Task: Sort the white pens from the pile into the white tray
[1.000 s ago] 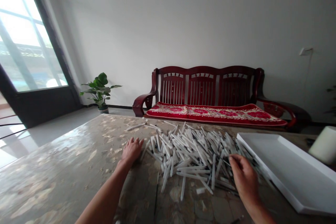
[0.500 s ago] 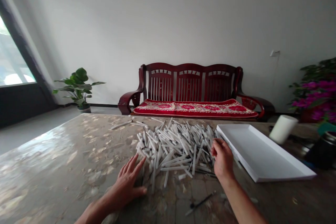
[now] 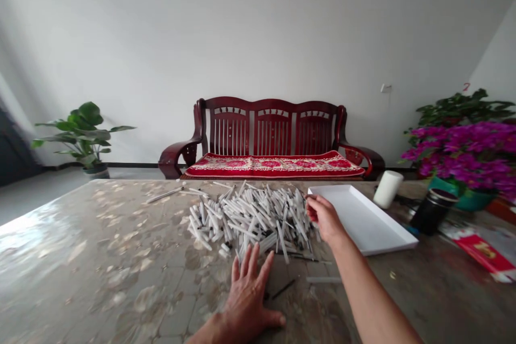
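A heap of slim white tubes (image 3: 250, 215), looking like pen parts, lies on the table with dark thin pieces mixed in. My left hand (image 3: 248, 290) is open, palm down, its spread fingertips touching the front of the heap. By the heap's right side, my right hand (image 3: 322, 216) is closed with curled fingers; whatever they hold is hidden. Just beyond that hand sits a shallow white tray (image 3: 366, 220). A short black stick (image 3: 283, 288) lies right of my left hand, and a single pale tube (image 3: 323, 280) lies under my right forearm.
The patterned tabletop (image 3: 121, 258) stretches left. Beyond the tray stand a white roll (image 3: 388, 189) and a black cylindrical container (image 3: 433, 210), with a red packet (image 3: 484, 250) and potted purple flowers (image 3: 463, 150) farther right. A wooden bench (image 3: 270, 134) stands behind the table.
The view has turned right. My left hand has slid right along the front of the heap, fingers still spread. My right hand has moved a little farther forward beside the tray.
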`<state>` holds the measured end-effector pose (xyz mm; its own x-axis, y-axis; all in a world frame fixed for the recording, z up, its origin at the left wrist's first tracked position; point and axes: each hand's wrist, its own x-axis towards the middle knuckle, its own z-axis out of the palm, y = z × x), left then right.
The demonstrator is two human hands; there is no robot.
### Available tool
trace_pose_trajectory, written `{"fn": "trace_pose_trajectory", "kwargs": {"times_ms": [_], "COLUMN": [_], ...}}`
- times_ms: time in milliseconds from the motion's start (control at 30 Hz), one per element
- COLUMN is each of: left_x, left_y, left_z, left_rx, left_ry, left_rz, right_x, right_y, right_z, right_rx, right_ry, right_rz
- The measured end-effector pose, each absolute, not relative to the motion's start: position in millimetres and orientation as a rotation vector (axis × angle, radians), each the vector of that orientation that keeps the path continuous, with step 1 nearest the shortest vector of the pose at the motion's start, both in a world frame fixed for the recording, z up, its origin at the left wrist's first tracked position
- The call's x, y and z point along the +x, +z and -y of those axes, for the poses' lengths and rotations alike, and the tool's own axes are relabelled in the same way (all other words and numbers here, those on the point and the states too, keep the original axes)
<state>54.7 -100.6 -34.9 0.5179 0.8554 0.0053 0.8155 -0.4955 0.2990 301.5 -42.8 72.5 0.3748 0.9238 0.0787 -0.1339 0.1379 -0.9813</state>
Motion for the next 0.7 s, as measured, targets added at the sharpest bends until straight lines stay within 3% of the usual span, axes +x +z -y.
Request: {"fn": "trace_pose_trajectory", "kwargs": {"times_ms": [133, 333, 533, 700], "left_x": [87, 93, 83, 69], "left_y": [-18, -16, -17, -11], "left_z": [105, 86, 52, 24], "left_rx": [2.432, 2.445, 2.524, 2.595], "left_ry": [0.155, 0.251, 0.359, 0.354], "left_rz": [-1.474, -1.604, -1.669, -1.642], "right_x": [319, 344, 355, 342], "right_y": [38, -37, -57, -57], "right_z": [89, 161, 128, 80], "right_rx": [-1.456, -1.855, -1.782, -1.71], "right_ry": [0.895, 0.291, -0.169, -0.305], "right_rz": [1.408, 2.161, 2.296, 2.26]}}
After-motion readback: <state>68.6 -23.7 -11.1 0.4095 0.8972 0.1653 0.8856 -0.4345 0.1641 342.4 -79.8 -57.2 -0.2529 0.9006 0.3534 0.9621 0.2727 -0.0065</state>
